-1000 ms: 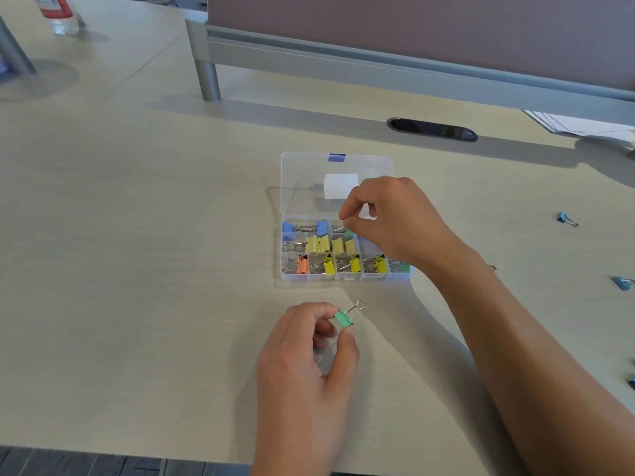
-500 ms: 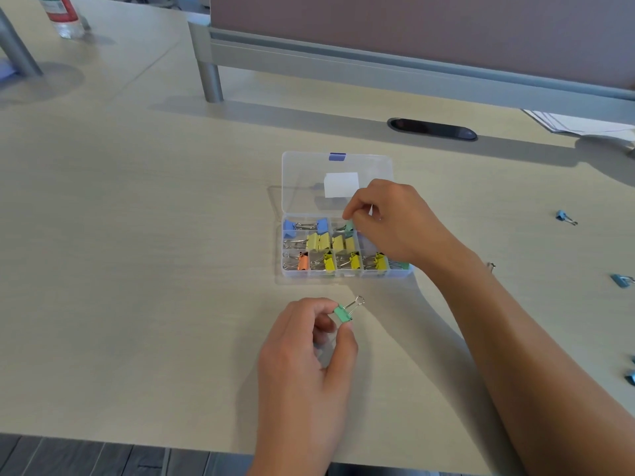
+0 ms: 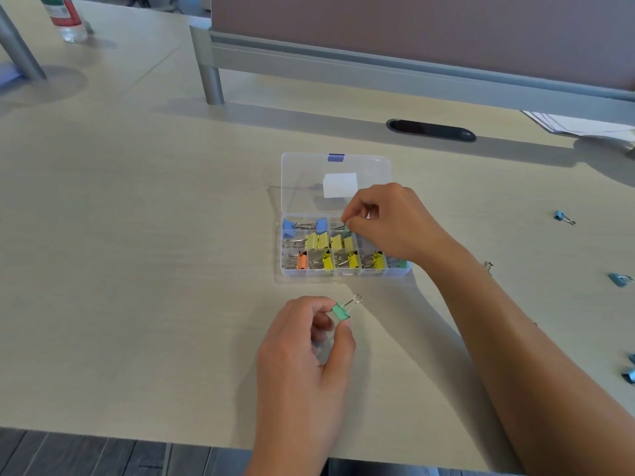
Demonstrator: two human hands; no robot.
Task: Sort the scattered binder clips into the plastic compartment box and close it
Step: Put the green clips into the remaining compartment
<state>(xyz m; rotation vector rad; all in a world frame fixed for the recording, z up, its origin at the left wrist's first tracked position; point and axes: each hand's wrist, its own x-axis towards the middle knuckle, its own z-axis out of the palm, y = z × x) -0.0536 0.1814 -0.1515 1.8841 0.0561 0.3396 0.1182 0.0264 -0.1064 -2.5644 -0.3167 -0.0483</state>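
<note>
Your left hand (image 3: 302,352) is pinching a green binder clip (image 3: 342,310) above the table (image 3: 137,269), while your right hand (image 3: 388,225) is pinching another green clip (image 3: 346,229) over the open compartment box (image 3: 343,255); blue clips (image 3: 563,217) are lying scattered at right.

Both hands (image 3: 302,341) (image 3: 395,225) apparently pinching.

Your right hand (image 3: 395,228) hides the box's (image 3: 287,187) right compartments; blue clips (image 3: 630,374) are cut off at the right edge.
</note>
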